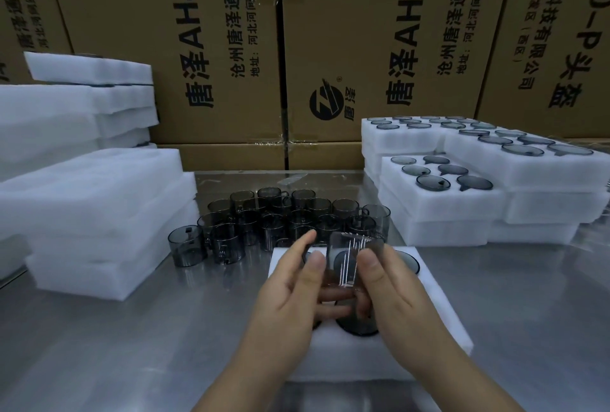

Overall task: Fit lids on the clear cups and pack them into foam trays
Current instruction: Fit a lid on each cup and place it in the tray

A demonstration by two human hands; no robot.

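Left hand and right hand: close together at centre, both gripping one cup. Thumbs lie on the near side of the cup; fingers curl round it from below.

Cup: clear, smoke-tinted, held just above the far half of the tray, not seated in a pocket. It is blurred, so whether it carries a lid cannot be told.

Tray: white foam, flat on the table, directly under the hands. Two dark round tops show in its pockets: one by the right hand at the far right, one below the hands near the middle. The rest of its pockets are hidden by the hands.

Loose cups: a dense group of the same tinted cups, upright on the table just beyond the tray. Most are open-topped, with handles visible on several.

Filled trays: stacked at right, top layers showing rows of dark round lids set flush in the foam.

Foam stacks: at left, several high, white, contents not visible.

Boxes: brown cardboard with black print, forming a wall behind the table.
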